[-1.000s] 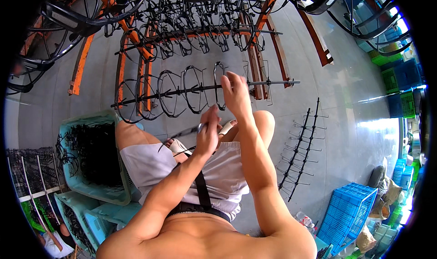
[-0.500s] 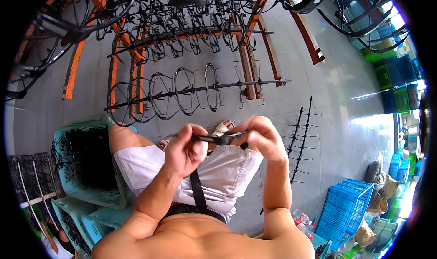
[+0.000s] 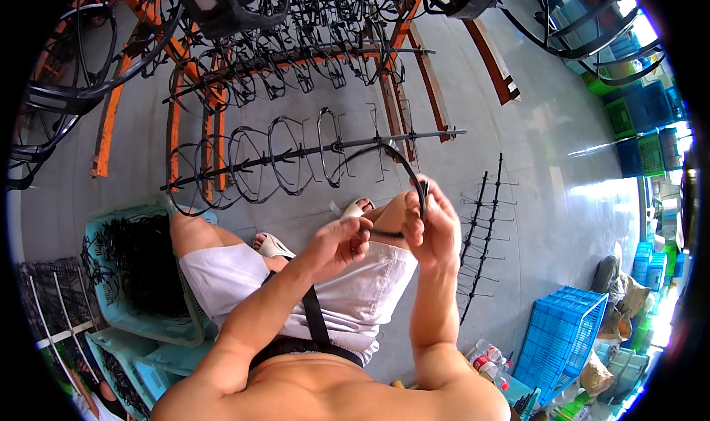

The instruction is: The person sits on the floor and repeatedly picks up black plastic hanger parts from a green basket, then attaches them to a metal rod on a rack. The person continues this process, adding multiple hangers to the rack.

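Observation:
A thin, glossy black curved band (image 3: 401, 159) arcs up from my right hand (image 3: 433, 225), whose fingers are closed around its lower part. The far end of the arc passes in front of a hooked rod. My left hand (image 3: 336, 247), to the left and slightly lower, has its fingertips pinched on a dark end of the band; the fingers partly hide it. Beyond my hands, a long dark rod (image 3: 255, 160) with wire hooks carries several similar black hoops (image 3: 285, 155) on its left and middle part. Bare hooks show towards its right end.
Orange metal stands (image 3: 109, 121) hold racks of black hoops ahead. Two hooked rods (image 3: 482, 236) lie on the floor to the right. A pale green crate (image 3: 103, 280) full of black strips stands at left. A blue crate (image 3: 556, 339) and plastic bottles (image 3: 489, 362) are at lower right.
The black band, held level between both hands before, now arcs upward from my right hand. My left hand has moved right and lower, closer to the right hand.

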Demonstrator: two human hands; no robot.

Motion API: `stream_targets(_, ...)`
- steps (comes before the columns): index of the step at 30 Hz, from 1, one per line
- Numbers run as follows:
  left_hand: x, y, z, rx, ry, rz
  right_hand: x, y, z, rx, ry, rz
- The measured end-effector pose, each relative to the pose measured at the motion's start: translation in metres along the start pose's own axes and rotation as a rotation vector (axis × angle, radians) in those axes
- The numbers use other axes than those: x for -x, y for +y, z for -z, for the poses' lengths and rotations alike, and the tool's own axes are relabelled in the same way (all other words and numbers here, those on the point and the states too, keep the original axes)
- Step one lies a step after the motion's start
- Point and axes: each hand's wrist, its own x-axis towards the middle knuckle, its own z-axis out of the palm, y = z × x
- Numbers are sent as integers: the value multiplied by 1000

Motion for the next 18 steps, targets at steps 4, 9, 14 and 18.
stream_targets(4,-25,-6,5,-827,381,-274,-47,-23,-8,332,178,-27)
stream_targets(9,-67,-11,-30,-1547,626,-1068,-110,17,29,358,202,-204)
stream_targets(14,-108,3,10,-1511,462,-720,-135,38,54,358,196,-127)
stream_targets(18,-110,11,7,-1364,482,-721,-135,34,55,352,124,-98)
